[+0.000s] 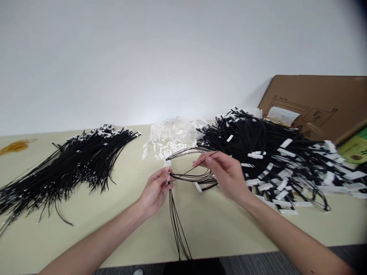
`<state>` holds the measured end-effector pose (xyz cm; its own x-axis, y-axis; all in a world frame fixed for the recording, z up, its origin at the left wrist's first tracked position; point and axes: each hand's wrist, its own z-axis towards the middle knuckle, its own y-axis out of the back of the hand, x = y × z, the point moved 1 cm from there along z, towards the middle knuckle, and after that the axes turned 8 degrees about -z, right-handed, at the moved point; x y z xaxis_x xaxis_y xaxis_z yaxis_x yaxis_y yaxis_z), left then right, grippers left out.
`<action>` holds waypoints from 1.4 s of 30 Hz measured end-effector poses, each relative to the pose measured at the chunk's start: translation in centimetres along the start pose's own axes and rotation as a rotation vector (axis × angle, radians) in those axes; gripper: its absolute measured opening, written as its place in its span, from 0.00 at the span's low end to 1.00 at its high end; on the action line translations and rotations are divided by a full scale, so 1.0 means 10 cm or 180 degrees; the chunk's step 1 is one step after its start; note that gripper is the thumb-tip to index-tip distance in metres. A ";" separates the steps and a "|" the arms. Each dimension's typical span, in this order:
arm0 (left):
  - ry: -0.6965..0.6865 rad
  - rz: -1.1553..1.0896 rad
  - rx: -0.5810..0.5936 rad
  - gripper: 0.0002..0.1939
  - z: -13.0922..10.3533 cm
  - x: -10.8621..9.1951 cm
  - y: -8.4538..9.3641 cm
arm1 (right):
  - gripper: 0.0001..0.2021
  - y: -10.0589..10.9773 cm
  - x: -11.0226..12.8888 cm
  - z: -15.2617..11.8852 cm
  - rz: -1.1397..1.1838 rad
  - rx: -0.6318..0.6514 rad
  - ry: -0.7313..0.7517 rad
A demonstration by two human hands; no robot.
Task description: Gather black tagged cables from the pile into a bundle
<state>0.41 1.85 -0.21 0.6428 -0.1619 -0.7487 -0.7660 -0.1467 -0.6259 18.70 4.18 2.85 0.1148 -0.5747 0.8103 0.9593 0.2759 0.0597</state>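
Note:
My left hand (156, 191) pinches a small white connector (168, 177) between thumb and fingers, over the middle of the table. Several thin black wires (195, 178) run from that connector to the right in a loop, and more hang down from it toward the table's front edge. Between the thumb and fingertips of my right hand (225, 172) is a single black wire (187, 172), drawn up and right from the connector. Another white connector (167, 162) with wires sits just above my left fingertips. The wire's far end is hard to make out.
Bundled black wires (86, 160) lie at left beside yellow rubber bands (17, 146). A clear bag (174, 130) of small white connectors stands near the wall, some spilled in front. A large heap of wired connectors (258, 141) covers the right, before a cardboard box (321, 103).

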 end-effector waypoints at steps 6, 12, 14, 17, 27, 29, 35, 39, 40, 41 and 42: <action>-0.0192 0.0334 -0.0204 0.13 -0.02 0.00 0.01 | 0.05 0.35 0.13 0.17 0.1215 -0.0965 -0.0384; -0.0185 0.0537 -0.0142 0.13 -0.03 0.02 0.01 | 0.03 0.58 0.20 0.23 0.0650 -0.1650 0.0022; -0.0144 0.0596 -0.0057 0.13 -0.04 0.02 0.01 | 0.05 0.53 0.22 0.18 -0.0372 -0.1749 0.0411; -0.0074 0.0668 0.0109 0.13 -0.05 0.04 -0.01 | 0.10 0.31 0.22 0.07 -0.2063 -0.1111 0.1133; -0.0066 0.0707 0.0402 0.11 -0.06 0.05 -0.05 | 0.03 -0.12 -0.05 -0.13 -0.3062 -0.0036 0.1899; -0.0063 0.0756 0.0429 0.11 -0.07 0.06 -0.05 | 0.03 -0.12 -0.05 -0.13 -0.3030 -0.0069 0.1925; -0.0097 0.0907 0.0528 0.11 -0.08 0.06 -0.04 | 0.04 -0.13 -0.08 -0.13 -0.2980 -0.0095 0.1971; -0.0097 0.0928 0.0565 0.11 -0.08 0.07 -0.04 | 0.04 -0.13 -0.10 -0.14 -0.2978 -0.0051 0.1956; -0.0101 0.0923 0.0572 0.11 -0.08 0.07 -0.04 | 0.04 -0.13 -0.10 -0.14 -0.2986 -0.0034 0.1952; -0.0102 0.0925 0.0580 0.11 -0.08 0.06 -0.04 | 0.04 -0.13 -0.10 -0.15 -0.2989 -0.0020 0.1953; -0.0106 0.0930 0.0583 0.11 -0.08 0.06 -0.04 | 0.04 -0.13 -0.11 -0.15 -0.2994 -0.0014 0.1957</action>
<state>1.16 1.00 -0.23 0.3978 -0.1389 -0.9069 -0.9084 0.0792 -0.4106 17.67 3.26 1.04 -0.5489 -0.8357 0.0187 0.7323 -0.4700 0.4929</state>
